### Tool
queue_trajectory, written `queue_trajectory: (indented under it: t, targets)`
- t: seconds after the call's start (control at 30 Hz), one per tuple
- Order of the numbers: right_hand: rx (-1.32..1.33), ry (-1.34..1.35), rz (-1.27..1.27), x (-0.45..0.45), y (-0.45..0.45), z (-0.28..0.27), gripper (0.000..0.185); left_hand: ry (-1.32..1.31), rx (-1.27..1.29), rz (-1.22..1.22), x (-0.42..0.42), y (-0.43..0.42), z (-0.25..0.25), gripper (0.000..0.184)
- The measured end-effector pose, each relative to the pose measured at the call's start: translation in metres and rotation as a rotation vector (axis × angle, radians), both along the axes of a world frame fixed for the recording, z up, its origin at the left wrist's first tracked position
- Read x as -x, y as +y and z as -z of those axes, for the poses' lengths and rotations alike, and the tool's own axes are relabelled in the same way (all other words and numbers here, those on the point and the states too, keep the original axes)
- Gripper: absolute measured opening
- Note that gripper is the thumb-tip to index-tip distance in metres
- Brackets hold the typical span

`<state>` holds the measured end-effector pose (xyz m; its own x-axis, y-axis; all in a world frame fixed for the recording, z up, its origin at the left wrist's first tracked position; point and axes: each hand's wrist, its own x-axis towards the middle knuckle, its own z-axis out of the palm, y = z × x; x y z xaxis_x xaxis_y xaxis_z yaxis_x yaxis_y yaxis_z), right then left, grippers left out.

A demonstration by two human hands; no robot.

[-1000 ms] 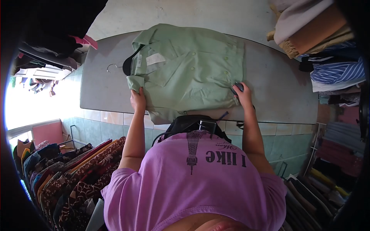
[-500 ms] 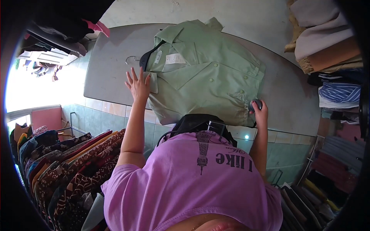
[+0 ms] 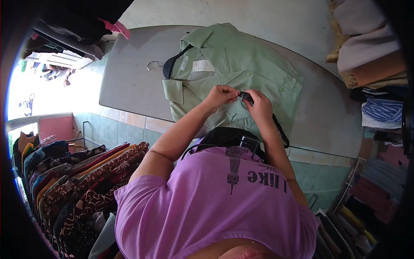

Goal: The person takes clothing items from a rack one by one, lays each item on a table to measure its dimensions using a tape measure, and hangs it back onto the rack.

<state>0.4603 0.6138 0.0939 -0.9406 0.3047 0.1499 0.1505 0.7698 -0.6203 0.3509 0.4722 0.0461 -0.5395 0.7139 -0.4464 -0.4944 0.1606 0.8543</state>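
Note:
A light green collared jacket lies spread on a grey board, with a black hanger inside its neck. Near the collar show a white paper tag and a small label. Above the jacket's front, my right hand is closed around a small dark rounded object, whose exact kind I cannot make out. My left hand pinches at the near end of that object, thumb and fingertips together; what lies between them is too small to tell.
The grey board has a curved far edge by the wall. Patterned garments hang in a row at lower left. Folded cloths are stacked on the right. A black bag sits against my waist.
My left hand has left the collar and moved right to meet the dark object. My right hand has carried that object from the hem up and left over the jacket's front.

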Motion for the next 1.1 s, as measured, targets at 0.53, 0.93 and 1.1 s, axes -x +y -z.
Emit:
queue_trajectory:
  t: [0.53, 0.93, 1.1]
  targets:
    - [-0.260, -0.233, 0.060, 0.024, 0.016, 0.046, 0.023, 1.225, 1.275, -0.296, 0.128, -0.093, 0.029, 0.015]
    - [-0.252, -0.179, 0.080, 0.033, 0.013, 0.049, 0.022, 1.305, 1.372, -0.089, 0.096, -0.097, 0.015, 0.034]
    - [-0.241, -0.192, 0.072, 0.039, 0.010, 0.048, 0.022, 1.219, 1.441, -0.003, 0.098, -0.096, 0.012, 0.041]
